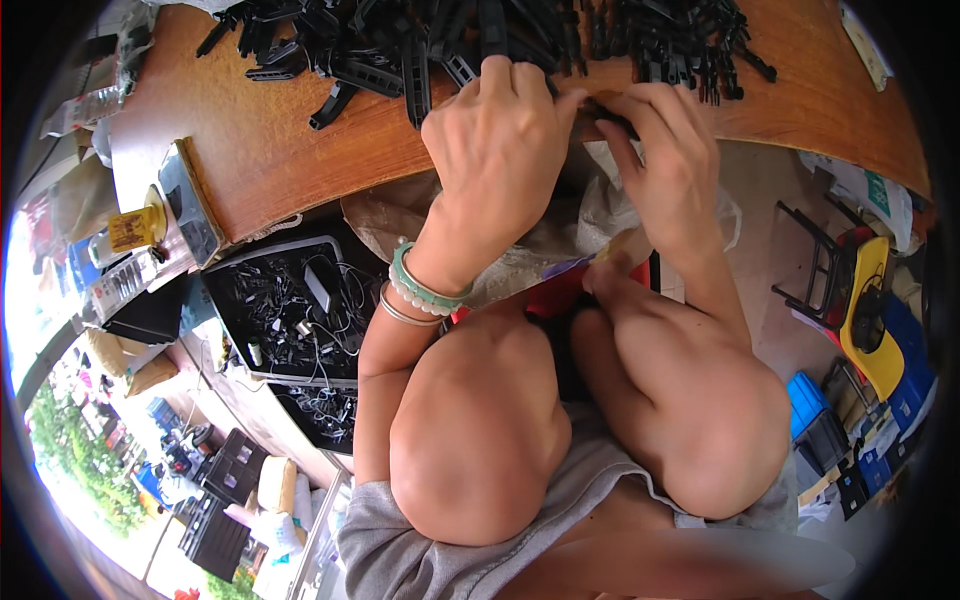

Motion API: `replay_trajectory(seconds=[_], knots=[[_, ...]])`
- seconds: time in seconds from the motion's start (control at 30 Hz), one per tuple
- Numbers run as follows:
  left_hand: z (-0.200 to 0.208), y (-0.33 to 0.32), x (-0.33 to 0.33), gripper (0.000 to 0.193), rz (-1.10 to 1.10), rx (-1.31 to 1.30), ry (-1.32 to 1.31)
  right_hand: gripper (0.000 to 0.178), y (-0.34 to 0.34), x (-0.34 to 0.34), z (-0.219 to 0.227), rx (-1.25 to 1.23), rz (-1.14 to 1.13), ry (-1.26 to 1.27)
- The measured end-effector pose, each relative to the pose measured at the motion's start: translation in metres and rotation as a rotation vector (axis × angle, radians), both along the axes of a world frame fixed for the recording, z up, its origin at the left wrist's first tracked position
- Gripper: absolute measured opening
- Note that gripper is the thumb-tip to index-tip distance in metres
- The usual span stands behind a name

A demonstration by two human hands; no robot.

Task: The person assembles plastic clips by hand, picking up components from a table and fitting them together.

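At the table's near edge my left hand (497, 150) is closed, its fingers curled down in front of a pile of long black plastic parts (415, 75) and its thumb pointing right. What lies inside those fingers is hidden. A green bangle (425, 290) and a thin bracelet circle that wrist. Just to the right, my right hand (670, 165) pinches a small dark plastic piece (615, 118) between thumb and fingers, close to the left thumb. Smaller black parts (680, 45) are heaped beyond the right hand.
The brown wooden table (290, 145) curves across the front. Below its edge hangs a pale sack (390, 215), above my knees. Left of my legs stand black bins (335, 250) with small black parts and cables. A yellow-seated chair (868, 320) stands at right.
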State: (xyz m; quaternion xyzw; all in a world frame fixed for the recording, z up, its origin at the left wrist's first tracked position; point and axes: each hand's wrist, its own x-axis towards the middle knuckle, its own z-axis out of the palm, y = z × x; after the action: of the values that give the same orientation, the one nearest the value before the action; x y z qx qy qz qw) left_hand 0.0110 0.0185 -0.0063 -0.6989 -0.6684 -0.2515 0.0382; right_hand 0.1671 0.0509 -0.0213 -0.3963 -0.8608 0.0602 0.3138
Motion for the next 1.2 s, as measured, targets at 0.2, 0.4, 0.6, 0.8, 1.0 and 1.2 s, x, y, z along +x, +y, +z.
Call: replay_trajectory(seconds=[0.2,0.4,0.6,0.8,1.0,1.2], knots=[[-0.006,-0.008,0.008,0.024,-0.003,-0.017,-0.008,0.025,-0.002,0.001,-0.001,-0.046,0.011,0.041],[-0.006,-0.013,0.001,0.015,-0.017,-0.03,-0.292,0.042,-0.009,0.007,0.009,-0.281,-0.117,0.287],[0.016,-0.016,-0.004,0.016,-0.021,-0.353,-1.188,0.037,-0.011,0.022,0.025,-0.895,0.04,1.015],[0.03,-0.018,-0.013,0.027,-0.125,-0.397,-1.533,0.03,-0.01,0.025,0.027,-1.071,0.264,1.092],[0.019,-0.018,-0.011,0.022,-0.087,-0.376,-1.592,0.02,-0.018,0.013,0.036,-0.849,0.25,0.813],[0.02,-0.023,-0.01,0.033,-0.213,-0.618,-1.342,0.025,-0.014,0.009,0.027,-0.364,0.16,0.606]])
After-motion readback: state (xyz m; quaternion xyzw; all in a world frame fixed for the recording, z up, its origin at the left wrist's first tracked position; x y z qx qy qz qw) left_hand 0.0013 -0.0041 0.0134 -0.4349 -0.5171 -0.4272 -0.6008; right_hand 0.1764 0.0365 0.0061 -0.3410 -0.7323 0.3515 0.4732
